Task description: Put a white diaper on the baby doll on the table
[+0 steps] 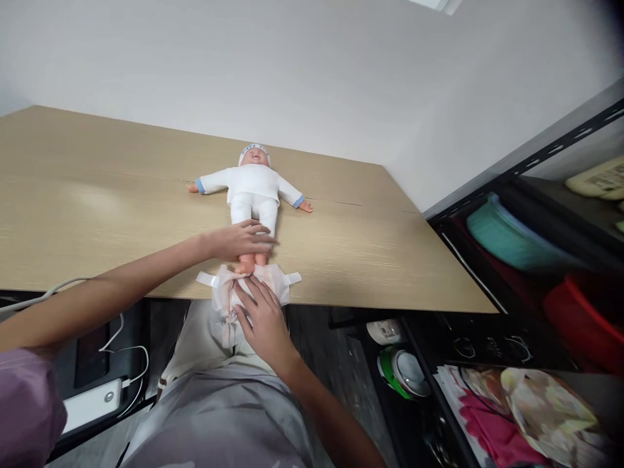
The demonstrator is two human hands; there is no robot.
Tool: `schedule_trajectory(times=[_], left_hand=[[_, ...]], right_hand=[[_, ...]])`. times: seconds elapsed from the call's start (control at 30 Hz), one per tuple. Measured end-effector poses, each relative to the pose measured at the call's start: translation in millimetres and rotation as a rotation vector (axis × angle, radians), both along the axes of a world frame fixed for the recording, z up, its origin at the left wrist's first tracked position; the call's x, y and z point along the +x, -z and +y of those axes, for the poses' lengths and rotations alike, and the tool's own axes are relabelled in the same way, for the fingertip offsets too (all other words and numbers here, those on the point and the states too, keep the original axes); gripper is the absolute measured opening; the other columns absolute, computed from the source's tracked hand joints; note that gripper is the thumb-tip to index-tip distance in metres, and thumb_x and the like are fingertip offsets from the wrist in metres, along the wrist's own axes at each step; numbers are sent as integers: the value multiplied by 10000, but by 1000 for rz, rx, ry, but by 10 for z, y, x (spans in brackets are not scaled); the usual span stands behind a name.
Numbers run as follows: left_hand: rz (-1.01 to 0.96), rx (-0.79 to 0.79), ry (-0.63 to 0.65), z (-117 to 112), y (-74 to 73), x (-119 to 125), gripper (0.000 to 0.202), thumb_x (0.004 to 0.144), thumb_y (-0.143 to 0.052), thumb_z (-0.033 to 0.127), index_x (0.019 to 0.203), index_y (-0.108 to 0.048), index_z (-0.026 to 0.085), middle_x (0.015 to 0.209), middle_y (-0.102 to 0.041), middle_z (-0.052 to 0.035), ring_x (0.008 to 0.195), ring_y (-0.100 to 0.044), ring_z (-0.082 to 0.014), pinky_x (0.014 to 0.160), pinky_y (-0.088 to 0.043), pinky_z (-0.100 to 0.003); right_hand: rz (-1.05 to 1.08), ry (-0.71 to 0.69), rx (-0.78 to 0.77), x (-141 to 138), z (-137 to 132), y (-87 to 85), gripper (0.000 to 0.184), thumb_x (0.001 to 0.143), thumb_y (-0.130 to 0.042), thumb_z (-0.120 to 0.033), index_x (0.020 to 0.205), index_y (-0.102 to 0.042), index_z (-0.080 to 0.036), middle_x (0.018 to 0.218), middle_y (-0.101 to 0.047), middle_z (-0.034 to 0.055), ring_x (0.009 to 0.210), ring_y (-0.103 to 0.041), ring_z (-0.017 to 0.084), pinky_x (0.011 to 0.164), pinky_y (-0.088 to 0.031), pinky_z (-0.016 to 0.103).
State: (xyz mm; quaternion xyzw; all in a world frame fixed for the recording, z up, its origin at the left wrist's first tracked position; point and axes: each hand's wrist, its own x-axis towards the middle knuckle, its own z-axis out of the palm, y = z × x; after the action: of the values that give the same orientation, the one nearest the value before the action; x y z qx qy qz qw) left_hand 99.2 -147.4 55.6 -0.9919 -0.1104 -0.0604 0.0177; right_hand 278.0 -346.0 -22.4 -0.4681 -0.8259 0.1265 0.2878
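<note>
A baby doll (253, 185) in white clothes and a cap lies on its back on the wooden table (97, 195), arms spread, feet toward me. My left hand (241, 240) is closed around the doll's lower legs, just above its bare feet. A white diaper (227, 292) lies spread at the table's front edge under the feet, partly hanging over the edge. My right hand (260, 312) rests flat on the diaper with fingers stretched out.
A dark metal shelf (511, 169) stands to the right with teal and red bins (507, 237) and papers. Bowls (404, 370) sit on the floor beneath. A white power bank (92, 403) with cables lies at lower left. A white wall runs behind the table.
</note>
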Motion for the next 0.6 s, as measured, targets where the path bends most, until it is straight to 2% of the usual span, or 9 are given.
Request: schedule_trajectory(times=[0.07,0.17,0.27,0.37,0.43,0.5,0.6], left_hand=[[-61,-18,10,56,16,12,461,997,-670,173,1416,-729,356,1625,-692,-44,1490,-606,-343,1219,-445,-495],[-121,-68,25,103,-53,52,382,1056,-609,211,1389,-747,338,1540,-747,-63,1408,-632,-348,1144,-473,-490],[-217,-187,26,135,-299,100,418,1025,-624,207,1412,-735,319,1479,-775,-79,1342,-652,-344,1124,-495,-484],[-326,-333,-22,194,-640,128,412,1010,-638,212,1395,-744,313,1405,-803,-71,1301,-691,-320,1122,-511,-468],[-389,-403,-62,255,-837,137,398,1002,-663,227,1382,-752,303,1383,-809,-61,1276,-719,-300,1098,-527,-438],[-444,-454,-94,324,-976,146,406,965,-723,256,1369,-758,287,1372,-808,-55,1242,-743,-285,1052,-549,-402],[-487,-484,-145,424,-1089,162,396,902,-799,304,1297,-783,276,1280,-827,-37,1147,-767,-265,974,-569,-372]], right_hand=[[5,-9,4,20,15,-27,509,1156,-562,-286,1662,-597,-249,1736,-568,116,1665,-465,299,1363,-438,573],[-8,2,14,30,54,-54,494,1162,-561,-313,1649,-612,-246,1703,-605,108,1620,-510,297,1341,-462,556],[-54,32,17,19,115,-55,531,1159,-573,-358,1676,-584,-234,1749,-549,129,1625,-497,319,1343,-452,577],[-109,52,12,11,197,-45,617,1162,-568,-425,1739,-497,-217,1835,-412,156,1704,-392,344,1388,-372,622],[-127,52,-8,15,264,-48,665,1163,-562,-450,1778,-426,-236,1862,-359,142,1741,-327,337,1415,-316,638],[-138,42,-40,24,349,-63,683,1164,-557,-461,1796,-387,-266,1876,-329,116,1758,-293,318,1429,-291,630],[-154,35,-84,36,531,-99,675,1172,-535,-487,1794,-390,-269,1886,-303,103,1766,-275,301,1439,-275,608]])
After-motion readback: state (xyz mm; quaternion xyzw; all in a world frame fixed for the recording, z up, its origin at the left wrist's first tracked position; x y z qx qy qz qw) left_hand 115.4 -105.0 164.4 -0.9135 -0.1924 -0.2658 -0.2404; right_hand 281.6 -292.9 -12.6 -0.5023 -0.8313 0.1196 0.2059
